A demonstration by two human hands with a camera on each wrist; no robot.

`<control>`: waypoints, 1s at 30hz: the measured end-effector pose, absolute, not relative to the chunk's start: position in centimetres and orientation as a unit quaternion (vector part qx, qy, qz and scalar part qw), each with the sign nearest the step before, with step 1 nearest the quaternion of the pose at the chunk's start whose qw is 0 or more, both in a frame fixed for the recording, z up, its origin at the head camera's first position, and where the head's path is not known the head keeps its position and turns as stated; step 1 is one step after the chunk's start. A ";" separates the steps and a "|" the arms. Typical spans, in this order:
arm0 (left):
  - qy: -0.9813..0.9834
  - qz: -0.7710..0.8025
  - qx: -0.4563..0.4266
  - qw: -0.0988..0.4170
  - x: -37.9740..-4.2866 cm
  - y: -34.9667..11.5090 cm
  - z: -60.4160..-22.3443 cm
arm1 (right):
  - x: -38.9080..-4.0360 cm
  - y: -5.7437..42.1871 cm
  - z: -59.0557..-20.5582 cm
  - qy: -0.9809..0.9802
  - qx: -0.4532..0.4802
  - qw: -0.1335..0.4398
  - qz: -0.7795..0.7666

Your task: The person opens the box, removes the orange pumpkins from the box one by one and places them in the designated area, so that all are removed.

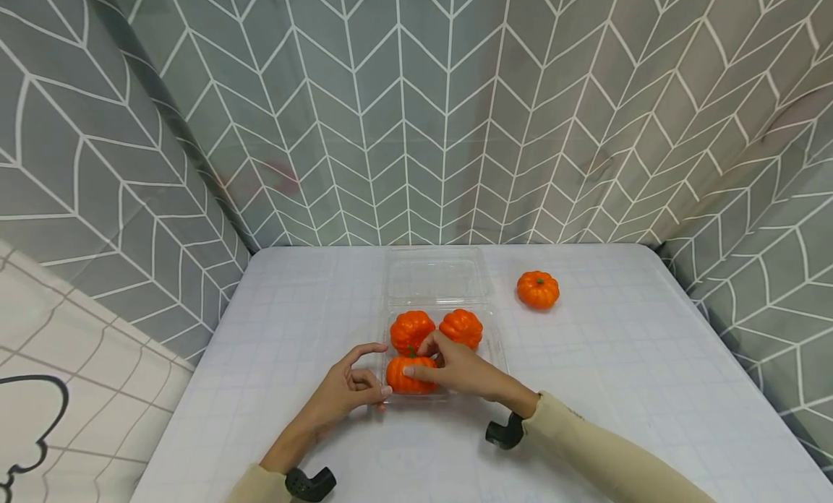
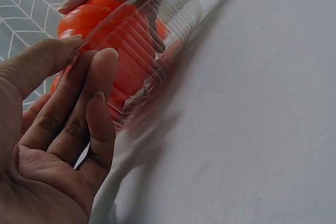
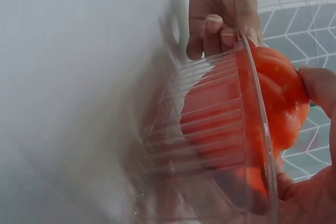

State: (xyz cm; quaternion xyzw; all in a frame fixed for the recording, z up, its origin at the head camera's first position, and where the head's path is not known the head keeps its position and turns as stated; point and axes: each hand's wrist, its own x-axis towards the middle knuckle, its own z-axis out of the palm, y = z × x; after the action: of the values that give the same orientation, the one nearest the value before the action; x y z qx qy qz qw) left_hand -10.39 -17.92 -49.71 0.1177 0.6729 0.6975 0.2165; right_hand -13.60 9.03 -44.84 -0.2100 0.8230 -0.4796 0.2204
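Observation:
A clear plastic clamshell container [image 1: 492,338] lies on the table, its lid [image 1: 437,275] folded back away from me. Inside it are three small orange pumpkins: one back left [image 1: 410,328], one back right [image 1: 462,327] and one front left [image 1: 405,379]. My right hand [image 1: 465,369] grips the front-left pumpkin, thumb on its near side and fingers at its top and far side. At the container's left rim, my left hand [image 1: 345,384] pinches the edge between thumb and fingers. The right wrist view shows this pumpkin [image 3: 281,95] partly above the ribbed wall [image 3: 210,103].
A fourth orange pumpkin [image 1: 538,290] sits on the white-covered table [image 1: 586,358], right of the lid. Grey chevron-patterned curtains [image 1: 423,127] stand behind the table and at both sides. Dark wrist devices [image 1: 504,432] are worn on both arms.

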 end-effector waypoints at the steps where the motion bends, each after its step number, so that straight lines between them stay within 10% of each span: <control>1: 0.672 0.698 0.119 0.217 -10.4 -17.9 -49.7 | -13.6 9.1 -44.9 0.820 -0.204 0.225 -0.485; 30: 0.678 0.693 0.105 0.220 -10.4 -17.9 -49.7 | -13.8 11.2 -43.4 0.829 -0.306 0.146 -0.444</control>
State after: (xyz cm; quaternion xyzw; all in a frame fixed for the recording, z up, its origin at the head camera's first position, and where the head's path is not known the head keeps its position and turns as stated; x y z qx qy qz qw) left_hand -10.42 -17.85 -49.72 0.1053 0.6780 0.6932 0.2204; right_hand -13.76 11.24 -43.37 -0.3060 0.8295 -0.4438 0.1463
